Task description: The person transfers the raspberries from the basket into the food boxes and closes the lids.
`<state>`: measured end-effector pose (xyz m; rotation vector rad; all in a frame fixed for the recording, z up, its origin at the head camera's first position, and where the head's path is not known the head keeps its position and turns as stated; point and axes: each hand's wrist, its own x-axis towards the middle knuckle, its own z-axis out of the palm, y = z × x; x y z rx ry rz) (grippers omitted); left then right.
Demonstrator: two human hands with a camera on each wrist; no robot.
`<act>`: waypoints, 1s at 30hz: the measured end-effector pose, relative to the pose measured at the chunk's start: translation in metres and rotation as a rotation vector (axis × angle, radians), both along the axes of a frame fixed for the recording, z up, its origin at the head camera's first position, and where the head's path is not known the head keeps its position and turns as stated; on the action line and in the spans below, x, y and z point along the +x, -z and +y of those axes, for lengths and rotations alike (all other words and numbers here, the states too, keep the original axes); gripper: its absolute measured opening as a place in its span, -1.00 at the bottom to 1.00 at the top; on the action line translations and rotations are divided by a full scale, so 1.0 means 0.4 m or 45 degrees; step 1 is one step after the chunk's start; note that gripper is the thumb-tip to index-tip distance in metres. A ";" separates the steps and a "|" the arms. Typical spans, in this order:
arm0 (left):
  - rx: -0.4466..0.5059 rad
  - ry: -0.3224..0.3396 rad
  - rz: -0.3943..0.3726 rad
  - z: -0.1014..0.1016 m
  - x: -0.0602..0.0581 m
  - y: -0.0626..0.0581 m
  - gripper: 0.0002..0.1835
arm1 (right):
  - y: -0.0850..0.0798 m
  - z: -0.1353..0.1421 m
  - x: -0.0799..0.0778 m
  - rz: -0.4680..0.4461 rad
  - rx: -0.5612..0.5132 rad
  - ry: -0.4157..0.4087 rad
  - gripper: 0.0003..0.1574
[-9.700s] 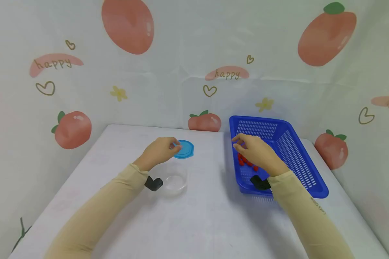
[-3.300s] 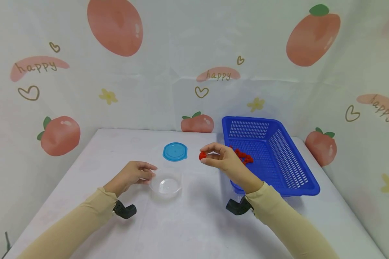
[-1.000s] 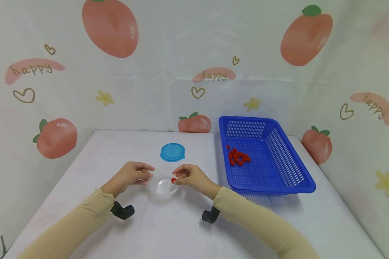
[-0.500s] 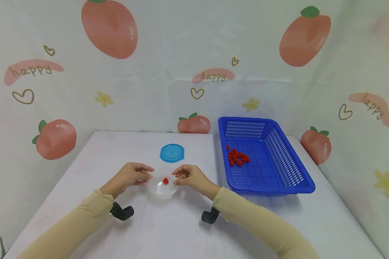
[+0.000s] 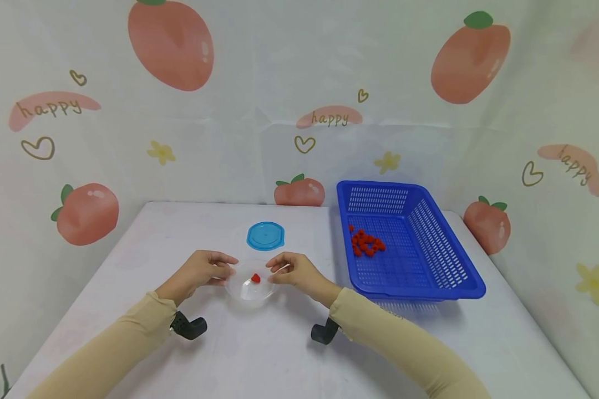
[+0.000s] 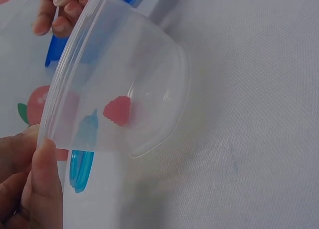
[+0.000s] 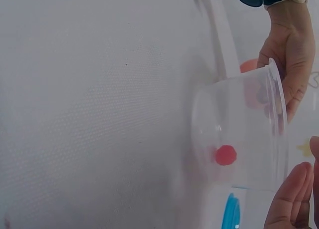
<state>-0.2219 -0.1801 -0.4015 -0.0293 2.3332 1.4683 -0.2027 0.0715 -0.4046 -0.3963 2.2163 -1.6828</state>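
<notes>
A clear plastic bowl (image 5: pixel 249 291) stands upright on the table, with one small red raspberry (image 6: pixel 118 111) inside on its bottom. Thumb and fingers of my left hand (image 5: pixel 202 271) pinch the bowl's left rim. My right hand (image 5: pixel 299 274) is at the opposite rim, fingers loosely bent and apart, with nothing between them; whether they touch the rim I cannot tell. In the right wrist view the raspberry (image 7: pixel 226 155) shows through the bowl wall, and part of the left hand (image 7: pixel 289 54) is behind the bowl.
A blue round lid (image 5: pixel 265 236) lies flat behind the bowl. To the right stands a blue plastic basket (image 5: pixel 419 288) with several red raspberries (image 5: pixel 364 243) in its left part. A patterned cloth wall (image 5: pixel 219 160) closes off the table's back edge.
My right hand took a raspberry from the basket, carried it left over the bowl and let it go inside. My left hand came to the bowl's rim and has stayed there.
</notes>
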 end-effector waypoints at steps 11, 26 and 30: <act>-0.001 -0.006 -0.008 0.003 0.001 -0.004 -0.65 | 0.006 0.018 0.004 -0.019 -0.045 0.021 -0.55; 0.006 0.000 -0.001 -0.001 -0.003 0.002 -0.64 | -0.116 0.105 0.065 0.016 -0.166 0.013 -0.64; 0.004 0.004 -0.004 -0.001 -0.006 0.004 -0.65 | -0.148 0.145 0.072 0.035 -0.195 0.040 -0.64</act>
